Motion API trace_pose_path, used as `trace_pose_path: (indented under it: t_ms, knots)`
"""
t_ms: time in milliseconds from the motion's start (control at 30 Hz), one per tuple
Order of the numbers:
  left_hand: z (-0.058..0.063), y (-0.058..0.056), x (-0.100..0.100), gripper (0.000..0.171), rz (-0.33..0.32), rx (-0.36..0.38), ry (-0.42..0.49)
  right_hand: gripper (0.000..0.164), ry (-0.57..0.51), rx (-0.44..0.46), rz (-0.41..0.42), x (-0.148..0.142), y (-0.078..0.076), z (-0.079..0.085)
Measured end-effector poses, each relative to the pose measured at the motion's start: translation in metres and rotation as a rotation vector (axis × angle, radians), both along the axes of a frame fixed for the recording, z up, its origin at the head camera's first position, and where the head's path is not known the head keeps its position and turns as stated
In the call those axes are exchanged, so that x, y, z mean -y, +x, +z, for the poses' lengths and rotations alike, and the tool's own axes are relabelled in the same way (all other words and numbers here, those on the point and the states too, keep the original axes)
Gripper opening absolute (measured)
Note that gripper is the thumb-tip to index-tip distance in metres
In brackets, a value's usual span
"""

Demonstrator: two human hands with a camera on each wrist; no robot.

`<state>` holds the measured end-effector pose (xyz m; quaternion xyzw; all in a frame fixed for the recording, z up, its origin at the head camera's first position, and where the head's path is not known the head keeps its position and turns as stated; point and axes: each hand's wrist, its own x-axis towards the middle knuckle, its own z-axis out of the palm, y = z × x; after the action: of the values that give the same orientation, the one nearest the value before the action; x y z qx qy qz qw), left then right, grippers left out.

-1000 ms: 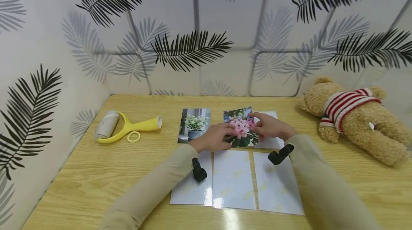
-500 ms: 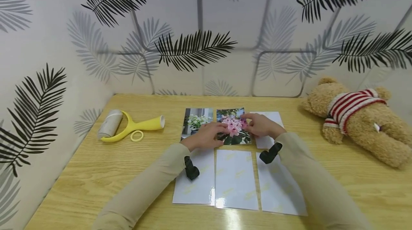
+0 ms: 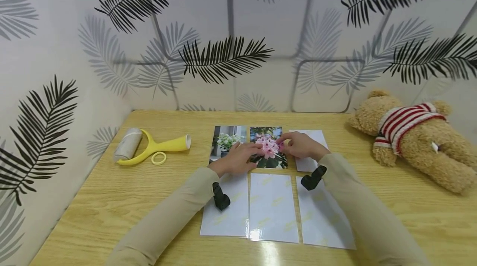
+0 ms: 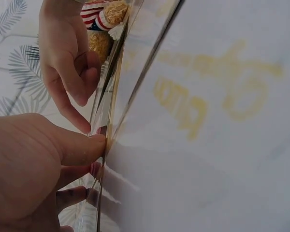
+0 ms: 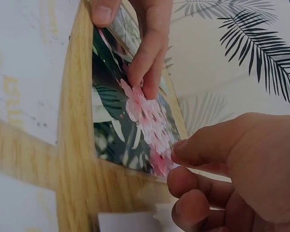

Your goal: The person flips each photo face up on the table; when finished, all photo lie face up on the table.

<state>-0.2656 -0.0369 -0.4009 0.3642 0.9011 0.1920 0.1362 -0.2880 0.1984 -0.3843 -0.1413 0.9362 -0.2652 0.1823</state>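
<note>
Glossy pink petals on dark leaves fill the flower photo [image 3: 267, 144], which lies flat on the wood-grained desk [image 3: 112, 200] between the person's two bare hands, in the middle of the back row. The left grip [image 3: 239, 158] is released: its fingers reach loosely over the photo's left side, touching it, with the thumb down by the near left corner. The right grip [image 3: 301, 145] has its thumb and forefinger at the right edge, its other fingers bent; whether it pinches the print or merely touches it, I cannot tell. Just left of the flower photo is the plant photo [image 3: 225, 135], a leafy potted plant, partly covered by the left grip. To the right, a white card [image 3: 316, 136] lies partly under the right grip. Nearer the person, three white sheets [image 3: 273, 206] with faint yellow lettering stand in a row side by side, the outer two partly beneath the beige sleeves [image 3: 167, 216]. Each wrist carries a small black device [image 3: 221, 200]. On the left side of the desk, a yellow forked handle [image 3: 167, 145] holds a greyish roll [image 3: 128, 145], with a pale yellow ring [image 3: 159, 158] just beside it. At the right, a teddy bear [image 3: 425, 146] in a red-and-white striped top lies on its back, near the leaf-patterned wall [image 3: 205, 17].
</note>
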Motion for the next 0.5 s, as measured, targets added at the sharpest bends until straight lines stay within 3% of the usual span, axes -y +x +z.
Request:
trace_pose_path:
  t_ms: [167, 300, 500]
  knots:
    - [-0.004, 0.000, 0.000, 0.040, -0.004, 0.001, 0.046, 0.034, -0.014, 0.001, -0.045, -0.016, 0.005, 0.002]
    - [-0.006, 0.001, -0.001, 0.035, -0.004, -0.055, 0.113, 0.035, -0.082, 0.021, -0.108, -0.037, 0.009, 0.001]
    - [-0.003, 0.002, -0.013, 0.031, -0.011, -0.093, 0.186, 0.033, -0.137, -0.035, -0.162, -0.065, 0.020, 0.000]
